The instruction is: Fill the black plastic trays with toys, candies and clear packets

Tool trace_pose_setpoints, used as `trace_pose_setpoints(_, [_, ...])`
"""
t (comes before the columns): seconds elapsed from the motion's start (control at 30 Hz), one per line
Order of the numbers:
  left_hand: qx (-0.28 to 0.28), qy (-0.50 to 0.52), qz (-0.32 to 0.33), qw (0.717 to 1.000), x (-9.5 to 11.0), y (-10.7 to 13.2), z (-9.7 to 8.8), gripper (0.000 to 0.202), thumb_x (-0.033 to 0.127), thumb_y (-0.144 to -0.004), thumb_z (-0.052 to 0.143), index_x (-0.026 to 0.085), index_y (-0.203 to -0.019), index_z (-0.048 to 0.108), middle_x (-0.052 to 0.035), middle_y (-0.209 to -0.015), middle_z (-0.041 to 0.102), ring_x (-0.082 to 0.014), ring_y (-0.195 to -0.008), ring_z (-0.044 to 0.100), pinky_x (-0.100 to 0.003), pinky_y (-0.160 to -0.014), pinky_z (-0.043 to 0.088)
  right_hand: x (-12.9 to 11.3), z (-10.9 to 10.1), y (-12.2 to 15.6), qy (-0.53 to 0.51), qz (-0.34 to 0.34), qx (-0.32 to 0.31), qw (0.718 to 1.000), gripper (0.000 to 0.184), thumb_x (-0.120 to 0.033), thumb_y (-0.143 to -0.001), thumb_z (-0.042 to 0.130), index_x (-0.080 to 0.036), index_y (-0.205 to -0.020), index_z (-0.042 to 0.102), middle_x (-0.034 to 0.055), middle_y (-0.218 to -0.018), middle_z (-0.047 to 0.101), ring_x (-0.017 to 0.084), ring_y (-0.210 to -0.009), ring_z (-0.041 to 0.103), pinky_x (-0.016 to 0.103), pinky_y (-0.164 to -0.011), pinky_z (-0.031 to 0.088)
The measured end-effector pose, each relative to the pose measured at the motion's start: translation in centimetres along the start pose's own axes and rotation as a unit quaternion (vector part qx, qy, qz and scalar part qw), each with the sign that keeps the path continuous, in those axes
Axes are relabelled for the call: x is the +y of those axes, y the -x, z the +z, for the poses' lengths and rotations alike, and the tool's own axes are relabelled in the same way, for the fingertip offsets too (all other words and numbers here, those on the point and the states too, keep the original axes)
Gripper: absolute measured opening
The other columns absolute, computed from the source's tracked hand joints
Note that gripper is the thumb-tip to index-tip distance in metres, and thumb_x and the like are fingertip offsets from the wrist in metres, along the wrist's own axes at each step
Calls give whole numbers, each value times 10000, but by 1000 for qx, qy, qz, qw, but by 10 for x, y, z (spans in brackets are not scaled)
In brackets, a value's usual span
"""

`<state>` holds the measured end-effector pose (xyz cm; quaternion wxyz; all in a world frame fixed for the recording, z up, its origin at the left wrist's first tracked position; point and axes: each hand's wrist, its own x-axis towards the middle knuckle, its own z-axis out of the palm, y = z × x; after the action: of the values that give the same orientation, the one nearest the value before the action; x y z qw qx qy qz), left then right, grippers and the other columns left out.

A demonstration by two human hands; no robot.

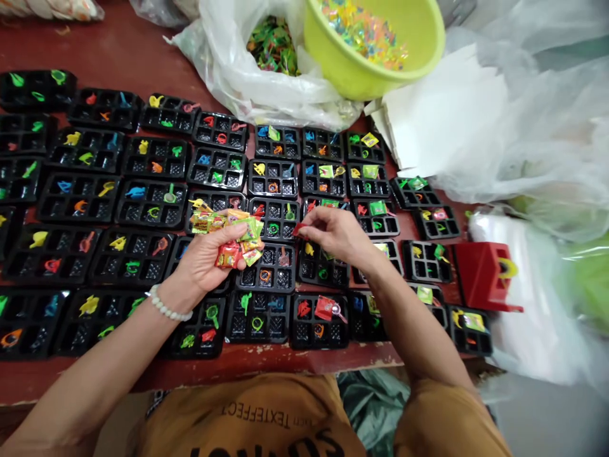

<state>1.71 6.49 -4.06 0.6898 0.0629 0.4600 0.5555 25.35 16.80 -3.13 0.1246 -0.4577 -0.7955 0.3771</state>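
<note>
My left hand point(205, 255), a pale bead bracelet on its wrist, is closed around a fanned bunch of small printed sachets point(245, 236) in green, yellow and red. To its right, my right hand point(339, 233) pinches a small red sachet point(299, 230) above the black compartment trays point(276, 327). The trays stand in rows and hold small coloured plastic toys, such as a green ring point(257, 324). In several right-hand trays a sachet lies in an upper middle compartment, such as a red sachet point(324, 308) near the front edge. My right hand and forearm partly cover some trays.
Behind the trays are a white plastic bag point(223, 70) of green sachets and a yellow-green basin point(375, 79) of small colourful packets. At right stand a red tape dispenser point(483, 279), white sheets point(442, 108) and clear plastic bags point(537, 330). The red table's worn front edge point(304, 368) is near my body.
</note>
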Motion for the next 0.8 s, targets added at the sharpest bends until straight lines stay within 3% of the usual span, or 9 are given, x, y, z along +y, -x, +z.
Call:
trace_pose_setpoints(0.1, [17,1,-7,1000,6,6,1,358,68,-738,827,186,-1038,673,-30,-919,749,-218,-655,751,-199,-314,515,10,-31,-31,-61,3,112,992,108,-292,-859,707,-187,-866,733,31,-797,735,153,-695,621,323,-687,488])
trace_pose_setpoints(0.17, [21,-1,-12,1000,9,9,0,329,64,-749,818,174,-1027,681,-33,-918,752,-211,-634,744,-206,-310,519,24,-52,-69,-20,14,213,977,67,-239,-837,698,-188,-871,727,41,-815,742,170,-743,648,350,-756,519])
trace_pose_setpoints(0.23, [18,-2,-15,1000,12,8,-1,289,68,-759,812,153,-1005,687,-43,-904,752,-204,-612,734,-210,-308,521,39,-67,-111,49,49,272,960,51,-201,-836,680,-177,-865,714,69,-853,745,194,-808,668,383,-823,531])
trace_pose_setpoints(0.33, [16,-7,-20,1000,15,3,-1,293,81,-765,813,140,-1022,684,-56,-895,751,-217,-622,740,-215,-310,524,53,-77,-164,144,119,281,941,138,-170,-850,669,-122,-972,711,139,-1029,751,228,-977,680,417,-935,508])
trace_pose_setpoints(0.43, [12,-17,-16,1000,16,-2,2,342,108,-763,825,154,-1060,663,-61,-911,752,-232,-631,746,-216,-304,520,52,-77,-188,199,178,238,934,234,-197,-897,631,-30,-1053,682,216,-1204,711,229,-1141,656,394,-990,458])
trace_pose_setpoints(0.57, [-18,-29,-4,999,18,-8,6,412,128,-755,832,157,-1125,654,-41,-868,730,-206,-582,726,-211,-313,525,37,-71,-186,236,169,217,932,400,-313,-960,511,46,-1002,681,274,-1222,683,218,-1160,653,375,-949,438])
trace_pose_setpoints(0.67, [-34,-36,-11,999,17,-13,3,475,152,-745,843,159,-1178,649,-44,-893,726,-206,-592,727,-217,-323,534,12,-55,-163,145,45,219,964,372,-337,-934,584,-6,-1002,739,199,-1070,750,173,-976,680,355,-875,463])
trace_pose_setpoints(0.73, [-37,-49,-17,998,14,-13,1,465,173,-739,854,150,-1156,650,-56,-901,731,-212,-596,729,-222,-330,537,-16,-35,-137,22,-62,145,987,286,-336,-912,642,-93,-989,772,109,-945,773,143,-826,667,306,-788,495])
trace_pose_setpoints(0.8, [-47,-64,-24,997,9,-11,2,428,198,-732,866,134,-1101,658,-66,-876,732,-218,-587,727,-228,-333,536,-47,-12,-109,-60,-144,29,987,252,-338,-920,643,-140,-992,781,59,-927,772,137,-793,657,288,-756,502])
